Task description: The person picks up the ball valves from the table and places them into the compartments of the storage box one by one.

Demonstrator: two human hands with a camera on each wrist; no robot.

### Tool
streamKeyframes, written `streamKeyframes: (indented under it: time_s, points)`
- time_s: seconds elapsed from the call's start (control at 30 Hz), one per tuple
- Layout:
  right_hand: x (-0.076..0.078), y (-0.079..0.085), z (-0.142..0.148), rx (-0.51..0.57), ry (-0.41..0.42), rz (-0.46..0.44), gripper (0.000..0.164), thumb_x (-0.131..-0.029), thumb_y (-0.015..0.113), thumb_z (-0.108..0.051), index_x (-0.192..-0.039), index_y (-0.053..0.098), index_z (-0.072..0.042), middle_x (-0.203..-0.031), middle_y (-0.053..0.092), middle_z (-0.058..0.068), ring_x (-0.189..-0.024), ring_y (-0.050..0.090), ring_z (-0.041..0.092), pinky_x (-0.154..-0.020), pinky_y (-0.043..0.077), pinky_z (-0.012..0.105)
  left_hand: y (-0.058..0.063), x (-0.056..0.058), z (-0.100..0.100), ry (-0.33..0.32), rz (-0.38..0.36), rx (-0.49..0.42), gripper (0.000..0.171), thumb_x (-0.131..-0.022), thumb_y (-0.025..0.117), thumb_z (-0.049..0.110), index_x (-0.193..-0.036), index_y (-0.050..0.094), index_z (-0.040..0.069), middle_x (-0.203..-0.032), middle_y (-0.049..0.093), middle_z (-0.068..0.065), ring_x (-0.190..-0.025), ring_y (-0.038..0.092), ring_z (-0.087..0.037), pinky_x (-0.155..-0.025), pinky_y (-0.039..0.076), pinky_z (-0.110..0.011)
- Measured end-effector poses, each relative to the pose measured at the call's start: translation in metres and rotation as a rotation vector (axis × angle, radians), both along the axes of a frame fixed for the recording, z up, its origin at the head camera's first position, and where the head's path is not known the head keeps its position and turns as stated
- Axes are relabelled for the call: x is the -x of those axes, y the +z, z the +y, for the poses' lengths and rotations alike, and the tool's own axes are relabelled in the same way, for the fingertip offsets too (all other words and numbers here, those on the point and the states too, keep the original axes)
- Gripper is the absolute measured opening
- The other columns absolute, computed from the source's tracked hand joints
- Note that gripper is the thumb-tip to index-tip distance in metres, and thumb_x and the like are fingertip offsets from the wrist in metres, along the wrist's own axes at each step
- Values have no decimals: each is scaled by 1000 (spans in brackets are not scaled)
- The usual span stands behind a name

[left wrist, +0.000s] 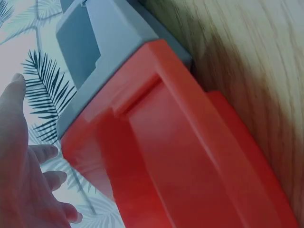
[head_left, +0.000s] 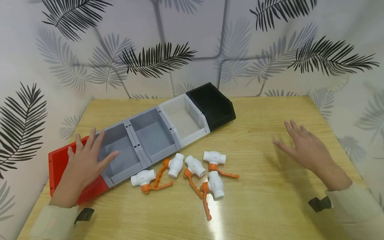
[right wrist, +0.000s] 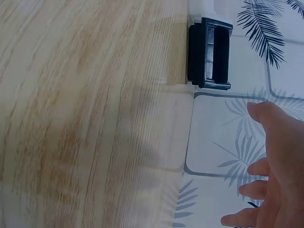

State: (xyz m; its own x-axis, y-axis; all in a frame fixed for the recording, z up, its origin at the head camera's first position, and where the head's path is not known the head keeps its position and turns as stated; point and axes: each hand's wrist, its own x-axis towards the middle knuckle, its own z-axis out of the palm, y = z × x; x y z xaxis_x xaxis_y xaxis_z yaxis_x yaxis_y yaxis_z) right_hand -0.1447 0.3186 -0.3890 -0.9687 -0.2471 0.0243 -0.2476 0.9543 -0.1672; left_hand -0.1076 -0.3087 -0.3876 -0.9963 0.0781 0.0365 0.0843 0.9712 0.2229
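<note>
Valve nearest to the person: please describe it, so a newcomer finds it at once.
On the table, find the row of bins; five white valves lie on its near side. This valve differs: its orange handle points toward the person and reaches nearest of all.

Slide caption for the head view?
Five orange-handled valves lie near a row of bins, left hand over the red one, right hand empty above the table.
</note>
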Motion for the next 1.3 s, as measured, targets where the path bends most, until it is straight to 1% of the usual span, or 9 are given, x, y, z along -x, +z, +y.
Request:
streamKeyframes:
  time_s: [0.37, 0.47, 0.57, 0.63, 0.67, 0.83, 0.9, 1.07, 1.3]
  points:
    - [1, 0, -2, 69, -28, -120, 83, -92, 39, -56, -148, 5, -5, -151, 9, 24, -127, 23, 54, -84, 29, 70, 1, -16, -28, 87, 38, -38, 85, -89, 46, 54, -150, 3, 12, -152, -2, -22, -130, -9, -57, -86, 13, -77]
    - [4, -1, 0, 103, -22, -134, 82, -93, 39, -54, -148, 5, -3, -150, 9, 25, -127, 24, 53, -90, 28, 67, 4, -22, -36, 145, 47, -46, 82, -91, 45, 50, -149, 2, 10, -152, 0, -22, -132, 1, -54, -82, 25, -75]
    - [9, -1, 0, 152, -7, -125, 79, -94, 40, -50, -147, 9, 0, -148, 17, 28, -126, 28, 52, -95, 27, 64, 5, -29, -43, 250, 58, -51, 79, -93, 44, 46, -149, 3, 9, -151, 8, -24, -131, 18, -50, -74, 34, -72]
    - [14, -1, -2, 198, 1, -116, 75, -95, 41, -46, -146, 16, 3, -143, 26, 30, -122, 36, 50, -95, 28, 62, 4, -32, -46, 328, 81, -55, 75, -94, 44, 43, -149, 7, 7, -148, 17, -26, -124, 30, -48, -75, 37, -69]
    - [17, 0, -4, 212, 4, -111, 72, -96, 40, -45, -145, 19, 4, -135, 39, 32, -112, 46, 49, -91, 34, 61, 3, -34, -48, 365, 100, -57, 73, -94, 43, 42, -148, 11, 7, -145, 23, -27, -121, 34, -48, -76, 37, -68]
    - [31, 3, -18, 291, 28, -91, 61, -98, 40, -40, -138, 36, 5, -121, 51, 33, -97, 56, 48, -80, 42, 58, -1, -36, -56, 488, 171, -80, 59, -96, 40, 34, -145, 26, 3, -134, 39, -29, -110, 43, -47, -81, 39, -65]
    - [38, 4, -26, 324, 31, -86, 58, -97, 41, -39, -137, 39, 3, -128, 47, 31, -109, 51, 48, -84, 41, 58, -4, -38, -61, 529, 175, -92, 57, -96, 39, 32, -144, 29, 3, -133, 40, -29, -111, 43, -47, -82, 38, -65]
    - [55, 6, -46, 398, 51, -86, 50, -97, 44, -33, -134, 45, 1, -124, 54, 26, -108, 54, 42, -85, 43, 55, -13, -42, -70, 644, 170, -139, 54, -95, 36, 31, -141, 33, 3, -134, 41, -26, -111, 44, -44, -84, 37, -64]
    - [85, -3, -66, 494, 26, -106, 51, -97, 44, -36, -133, 47, -1, -127, 54, 21, -110, 55, 38, -84, 46, 51, -24, -44, -76, 706, 187, -212, 53, -95, 35, 32, -136, 39, -1, -125, 46, -26, -96, 51, -42, -73, 42, -57]
